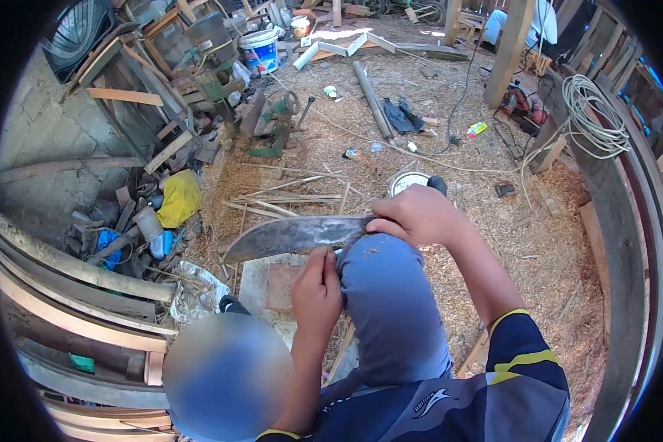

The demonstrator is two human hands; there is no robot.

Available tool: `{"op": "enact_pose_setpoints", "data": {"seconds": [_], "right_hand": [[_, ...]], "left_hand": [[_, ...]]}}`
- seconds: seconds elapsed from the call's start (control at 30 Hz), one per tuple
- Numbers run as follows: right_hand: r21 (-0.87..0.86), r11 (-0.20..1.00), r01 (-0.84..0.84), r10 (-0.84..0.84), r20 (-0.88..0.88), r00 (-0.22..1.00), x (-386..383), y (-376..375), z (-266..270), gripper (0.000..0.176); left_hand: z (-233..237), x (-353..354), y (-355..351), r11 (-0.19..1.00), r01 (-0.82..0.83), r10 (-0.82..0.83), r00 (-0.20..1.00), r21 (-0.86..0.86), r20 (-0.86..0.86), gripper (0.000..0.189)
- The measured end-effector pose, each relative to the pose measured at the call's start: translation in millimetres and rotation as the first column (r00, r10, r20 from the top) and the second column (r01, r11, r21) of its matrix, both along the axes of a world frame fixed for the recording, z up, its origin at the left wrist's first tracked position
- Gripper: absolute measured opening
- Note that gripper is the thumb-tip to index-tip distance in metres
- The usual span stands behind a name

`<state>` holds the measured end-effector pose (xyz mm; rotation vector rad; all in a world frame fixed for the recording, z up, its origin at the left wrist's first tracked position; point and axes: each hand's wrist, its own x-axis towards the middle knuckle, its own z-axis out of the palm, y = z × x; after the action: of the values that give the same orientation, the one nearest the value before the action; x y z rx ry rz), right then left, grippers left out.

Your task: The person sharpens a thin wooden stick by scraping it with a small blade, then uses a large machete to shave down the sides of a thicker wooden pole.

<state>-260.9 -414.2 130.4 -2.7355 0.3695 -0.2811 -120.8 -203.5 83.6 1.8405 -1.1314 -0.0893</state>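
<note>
A machete (295,237) with a wide, dark, worn blade lies across my view, its tip pointing left. My right hand (418,214) is closed round its handle end, just above my bent knee in grey-blue trousers (390,302). Below the blade's lower edge, my left hand (317,289) is closed, thumb and forefinger pinched together close to the edge. What those fingers hold, if anything, is too small or hidden to make out. A dark rounded thing (437,184) shows beyond my right hand, beside a round pale container (409,181).
Thin wood strips (287,200) lie on the shaving-covered floor ahead. A green metal machine (276,121) stands beyond them, left of a grey pipe (373,99). Long boards (81,276) line the left; coiled cable (595,118) hangs at right. Another person (541,26) is at the back.
</note>
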Motion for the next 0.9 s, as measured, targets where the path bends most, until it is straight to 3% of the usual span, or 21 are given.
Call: {"op": "enact_pose_setpoints", "data": {"seconds": [0.2,0.37,0.47,0.5,0.6,0.73,0.9], "right_hand": [[0.041,0.999,0.025,-0.026,0.031,0.999,-7.9,-5.3,-10.2,0.050],[0.091,0.996,0.008,-0.013,0.055,0.998,-6.4,-9.7,-23.0,0.049],[0.073,0.997,-0.008,0.003,0.061,0.998,-3.7,-5.7,-15.5,0.050],[0.067,0.998,-0.009,0.005,0.065,0.998,-3.6,-5.3,-13.7,0.050],[0.035,0.999,0.001,-0.003,0.059,0.998,-6.3,-6.0,-13.4,0.050],[0.004,1.000,0.012,-0.012,0.031,0.999,-6.4,-6.7,-8.8,0.050],[0.140,0.990,0.023,-0.040,0.124,0.991,-13.1,-12.6,-22.0,0.045]], "left_hand": [[-14.0,3.4,26.1,1.000,-0.004,0.003,0.996,0.005,0.084,0.013],[-17.8,-4.1,26.3,0.994,-0.005,0.003,1.000,0.108,0.019,0.014],[-3.7,-4.3,-6.2,1.000,0.028,-0.028,1.000,-0.005,0.010,0.015],[2.8,-1.3,-10.2,0.999,0.039,-0.042,0.994,0.034,0.104,0.015],[2.5,5.0,0.6,0.993,0.111,-0.114,0.986,0.033,0.120,0.015],[-9.1,3.4,32.0,0.994,0.044,-0.049,0.997,0.101,0.051,0.014],[-15.0,4.7,61.6,0.991,-0.020,0.017,1.000,0.132,0.023,0.012]]}}
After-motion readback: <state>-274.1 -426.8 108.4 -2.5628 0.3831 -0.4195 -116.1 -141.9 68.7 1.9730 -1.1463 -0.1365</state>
